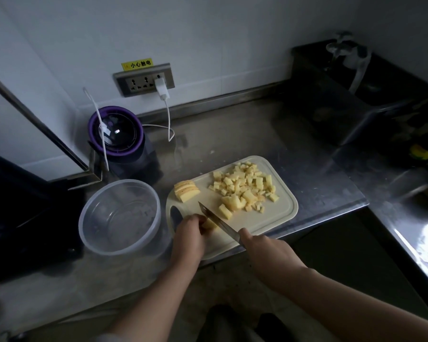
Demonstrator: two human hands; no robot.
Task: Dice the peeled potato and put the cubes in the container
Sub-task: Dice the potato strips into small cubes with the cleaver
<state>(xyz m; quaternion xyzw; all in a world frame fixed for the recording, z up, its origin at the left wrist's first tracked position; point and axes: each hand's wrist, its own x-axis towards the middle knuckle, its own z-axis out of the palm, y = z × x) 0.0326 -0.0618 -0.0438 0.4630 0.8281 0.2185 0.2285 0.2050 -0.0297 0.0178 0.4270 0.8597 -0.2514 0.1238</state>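
A cream cutting board (269, 218) lies on the steel counter. Many yellow potato cubes (245, 187) are heaped on its far right half. A stack of potato slices (186, 190) rests at its far left corner. My left hand (190, 230) pins a small potato piece (209, 224) near the board's handle hole. My right hand (260, 245) grips the handle of a knife (218, 223), whose blade lies against that piece. A clear round plastic container (120, 217) stands just left of the board, with nothing visible inside.
A purple-rimmed appliance (116, 130) stands behind the container, with a white cable (169, 119) running to a wall socket (143, 80). A dark sink (356, 99) with a tap lies at the back right. The counter edge (331, 213) runs just below the board.
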